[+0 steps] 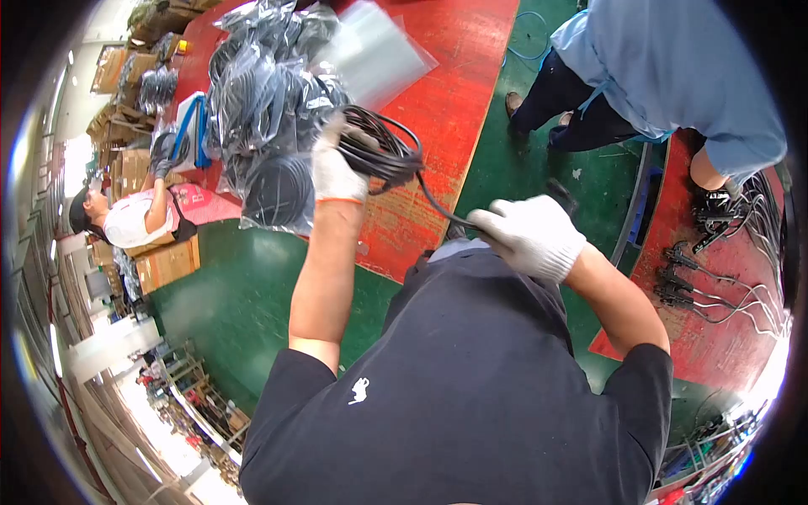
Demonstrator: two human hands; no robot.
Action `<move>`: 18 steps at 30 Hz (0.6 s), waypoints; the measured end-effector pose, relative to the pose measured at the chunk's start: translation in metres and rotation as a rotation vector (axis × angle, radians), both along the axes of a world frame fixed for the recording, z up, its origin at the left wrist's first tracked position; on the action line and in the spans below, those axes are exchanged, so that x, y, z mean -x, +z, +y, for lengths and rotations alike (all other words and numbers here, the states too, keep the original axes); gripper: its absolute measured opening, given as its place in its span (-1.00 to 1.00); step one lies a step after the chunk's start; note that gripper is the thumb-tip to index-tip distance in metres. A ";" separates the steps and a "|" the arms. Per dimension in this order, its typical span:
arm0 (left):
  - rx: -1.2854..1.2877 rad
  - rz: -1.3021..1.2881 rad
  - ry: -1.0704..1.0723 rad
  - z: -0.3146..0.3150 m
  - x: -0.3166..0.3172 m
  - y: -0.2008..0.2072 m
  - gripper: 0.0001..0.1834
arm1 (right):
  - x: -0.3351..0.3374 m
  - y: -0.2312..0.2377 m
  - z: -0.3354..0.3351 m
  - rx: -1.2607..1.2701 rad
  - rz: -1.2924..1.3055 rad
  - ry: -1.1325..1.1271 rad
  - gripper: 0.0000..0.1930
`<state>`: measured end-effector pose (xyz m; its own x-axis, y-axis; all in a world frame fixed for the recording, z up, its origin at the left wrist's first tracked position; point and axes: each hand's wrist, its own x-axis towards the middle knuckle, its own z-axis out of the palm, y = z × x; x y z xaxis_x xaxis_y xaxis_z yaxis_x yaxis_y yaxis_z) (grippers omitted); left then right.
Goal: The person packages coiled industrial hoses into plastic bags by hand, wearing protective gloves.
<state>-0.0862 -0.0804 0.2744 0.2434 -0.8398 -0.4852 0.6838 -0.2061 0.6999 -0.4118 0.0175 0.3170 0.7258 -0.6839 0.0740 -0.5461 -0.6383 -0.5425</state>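
A coil of black cable (389, 162) is gripped in my left hand (338, 164), which wears a white knit glove, above the near edge of the red table. From the coil one length of cable runs down to the right into my right hand (532, 237), also gloved in white. Its fingers are closed round that length, in front of my body. Just beyond the left hand lies a heap of bagged black cable coils (269, 109) in clear plastic. A stack of clear plastic bags (374, 55) rests on the table behind the coil.
The red table (450, 109) stretches away ahead over a green floor (236, 286). A person in a blue smock (665, 67) stands at the right by another red table (715, 328) with cables and black connectors (677, 282). Farther left, another person (135, 215) handles a coil near cardboard boxes (168, 265).
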 end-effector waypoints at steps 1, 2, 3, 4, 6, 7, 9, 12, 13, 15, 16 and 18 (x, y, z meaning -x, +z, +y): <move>0.020 -0.100 -0.054 0.005 0.017 -0.003 -0.75 | -0.012 0.004 -0.012 0.043 -0.030 0.028 -0.71; -0.021 -0.100 -0.103 0.010 0.025 -0.006 -0.76 | -0.025 0.011 -0.025 0.113 -0.031 0.042 -0.75; -0.064 -0.100 -0.149 0.014 0.031 -0.009 -0.76 | -0.036 0.017 -0.039 0.181 -0.031 0.059 -0.78; -0.078 -0.100 -0.219 0.019 0.033 -0.011 -0.79 | -0.045 0.018 -0.053 0.275 -0.001 0.058 -0.82; 0.042 -0.139 -0.385 0.033 0.032 -0.007 -0.71 | -0.061 0.032 -0.077 0.213 0.004 0.028 -0.70; 0.083 -0.099 -0.408 0.039 0.031 -0.009 -0.65 | -0.070 0.035 -0.090 0.177 -0.044 0.028 -0.62; 0.149 -0.085 -0.524 0.052 0.030 0.000 -0.52 | -0.082 0.030 -0.109 0.187 -0.082 -0.031 -0.40; 0.320 -0.094 -0.795 0.064 0.014 0.002 -0.24 | -0.098 0.025 -0.126 0.031 -0.090 -0.001 -0.21; 0.320 -0.093 -0.786 0.066 0.012 0.007 -0.24 | -0.102 0.023 -0.131 -0.033 -0.131 0.023 -0.20; 0.200 -0.033 -0.738 0.080 0.011 0.024 -0.38 | -0.097 0.019 -0.148 -0.162 -0.230 0.097 -0.13; 0.138 -0.042 -0.663 0.086 0.009 0.028 -0.62 | -0.094 0.000 -0.161 -0.220 -0.286 0.088 -0.16; 0.179 0.052 -0.558 0.100 -0.005 0.028 -0.65 | -0.084 -0.033 -0.178 -0.185 -0.305 0.092 -0.47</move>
<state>-0.0815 0.0201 0.3027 -0.2790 -0.9043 -0.3231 0.5402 -0.4259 0.7258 -0.3278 -0.1606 0.2839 0.7482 -0.6392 0.1779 -0.2863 -0.5530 -0.7825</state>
